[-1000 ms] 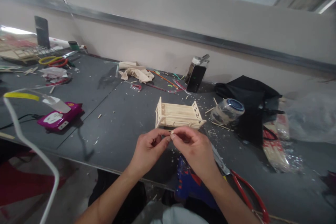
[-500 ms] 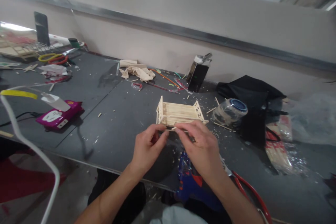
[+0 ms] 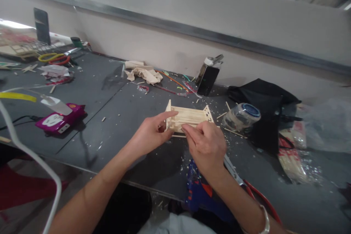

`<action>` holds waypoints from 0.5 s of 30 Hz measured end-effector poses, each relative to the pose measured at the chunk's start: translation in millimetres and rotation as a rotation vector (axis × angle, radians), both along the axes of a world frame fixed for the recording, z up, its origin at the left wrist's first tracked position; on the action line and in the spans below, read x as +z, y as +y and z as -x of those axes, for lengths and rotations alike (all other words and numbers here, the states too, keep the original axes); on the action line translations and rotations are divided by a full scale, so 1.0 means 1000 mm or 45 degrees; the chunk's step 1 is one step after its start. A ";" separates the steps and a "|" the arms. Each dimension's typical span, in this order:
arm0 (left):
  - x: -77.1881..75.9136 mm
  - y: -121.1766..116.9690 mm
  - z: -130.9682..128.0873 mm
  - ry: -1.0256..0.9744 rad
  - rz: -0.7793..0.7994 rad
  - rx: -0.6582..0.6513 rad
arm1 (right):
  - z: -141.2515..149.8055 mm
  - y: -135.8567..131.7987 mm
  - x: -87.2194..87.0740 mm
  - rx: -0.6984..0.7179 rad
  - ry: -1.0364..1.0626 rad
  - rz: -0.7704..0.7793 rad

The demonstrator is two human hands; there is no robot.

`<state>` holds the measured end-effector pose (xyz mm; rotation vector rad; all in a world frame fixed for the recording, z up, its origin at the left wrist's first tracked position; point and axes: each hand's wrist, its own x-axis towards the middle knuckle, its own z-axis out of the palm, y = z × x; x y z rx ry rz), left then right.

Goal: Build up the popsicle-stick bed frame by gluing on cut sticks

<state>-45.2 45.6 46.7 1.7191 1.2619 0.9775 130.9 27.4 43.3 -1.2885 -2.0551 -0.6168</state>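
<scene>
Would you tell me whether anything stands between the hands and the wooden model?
Nothing visible does: the left hand is at the left end of the wooden model, and the right hand is at its front edge. The jar lies off to its right, outside that space.

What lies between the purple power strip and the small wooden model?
In the head view, a short wood offcut and a tiny pale chip, then the left hand at the wooden model.
</scene>
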 end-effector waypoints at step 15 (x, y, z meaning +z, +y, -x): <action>-0.013 0.007 -0.005 0.084 -0.081 -0.042 | 0.000 0.004 -0.003 0.035 -0.028 -0.009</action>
